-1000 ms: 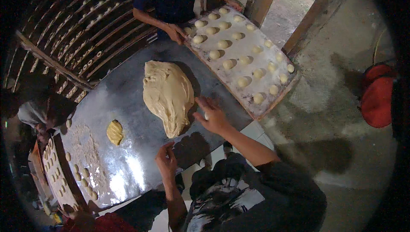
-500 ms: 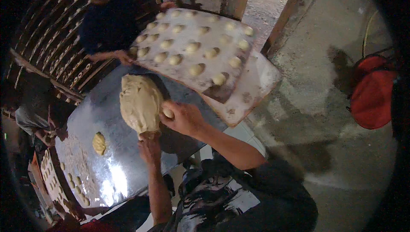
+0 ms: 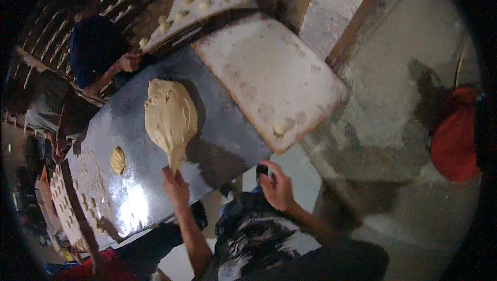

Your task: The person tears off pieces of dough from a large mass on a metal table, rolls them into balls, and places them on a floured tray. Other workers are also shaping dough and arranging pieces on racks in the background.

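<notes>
My left hand (image 3: 175, 185) grips the narrow tail of a large mass of pale dough (image 3: 170, 113) on the dark metal table (image 3: 225, 141). My right hand (image 3: 276, 185) is off the table's front edge, fingers bent but apart, with no dough seen in it. Above it, a blurred dough ball (image 3: 283, 126) is near the front of a floured board (image 3: 259, 63). A small yellow lump (image 3: 118, 161) lies left of the big mass.
A co-worker in dark blue (image 3: 93, 48) holds a tray of dough balls (image 3: 220, 4) near wooden racks (image 3: 49, 27). Another person (image 3: 46, 107) stands at the left, by a board of dough pieces (image 3: 64, 203). A doorway (image 3: 336, 12) and red object (image 3: 453, 138) are at the right.
The co-worker has carried the filled tray up and left, exposing the board beneath. My right hand has moved from the dough down and right; my left hand has taken hold of the tail.
</notes>
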A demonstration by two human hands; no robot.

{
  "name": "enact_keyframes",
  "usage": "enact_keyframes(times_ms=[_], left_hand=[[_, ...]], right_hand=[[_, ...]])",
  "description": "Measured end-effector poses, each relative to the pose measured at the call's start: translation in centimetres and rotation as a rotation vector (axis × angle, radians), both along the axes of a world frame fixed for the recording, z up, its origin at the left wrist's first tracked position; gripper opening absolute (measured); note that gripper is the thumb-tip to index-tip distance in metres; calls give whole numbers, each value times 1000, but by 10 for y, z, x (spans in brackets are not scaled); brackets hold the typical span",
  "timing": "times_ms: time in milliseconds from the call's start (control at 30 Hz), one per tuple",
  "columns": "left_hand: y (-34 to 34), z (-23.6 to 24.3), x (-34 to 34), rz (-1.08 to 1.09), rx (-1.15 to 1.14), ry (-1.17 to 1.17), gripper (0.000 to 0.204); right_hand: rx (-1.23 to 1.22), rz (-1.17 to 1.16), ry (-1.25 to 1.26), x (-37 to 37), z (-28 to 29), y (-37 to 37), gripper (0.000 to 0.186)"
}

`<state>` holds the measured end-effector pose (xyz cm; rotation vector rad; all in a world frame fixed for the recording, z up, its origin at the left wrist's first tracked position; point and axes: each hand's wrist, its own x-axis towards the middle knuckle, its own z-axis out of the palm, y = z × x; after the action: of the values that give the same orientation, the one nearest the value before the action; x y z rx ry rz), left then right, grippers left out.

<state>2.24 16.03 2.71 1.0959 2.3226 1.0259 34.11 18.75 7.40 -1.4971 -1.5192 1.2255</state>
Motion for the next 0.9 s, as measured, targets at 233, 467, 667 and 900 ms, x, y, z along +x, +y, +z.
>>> enact_keyframes(times_ms=[233, 467, 667, 900], left_hand=[[-29, 103, 91, -691, -318, 767, 49], [44, 13, 58, -1116, 215, 252, 37], [52, -26, 7, -882, 243, 319, 25], [53, 14, -49, -719, 403, 379, 17]], right_hand=[[-961, 367, 635, -200, -86, 87, 51], [-953, 72, 1078, -113, -102, 7, 33], [735, 370, -428, -103, -12, -37, 18], [754, 390, -1186, -145, -71, 60, 45]])
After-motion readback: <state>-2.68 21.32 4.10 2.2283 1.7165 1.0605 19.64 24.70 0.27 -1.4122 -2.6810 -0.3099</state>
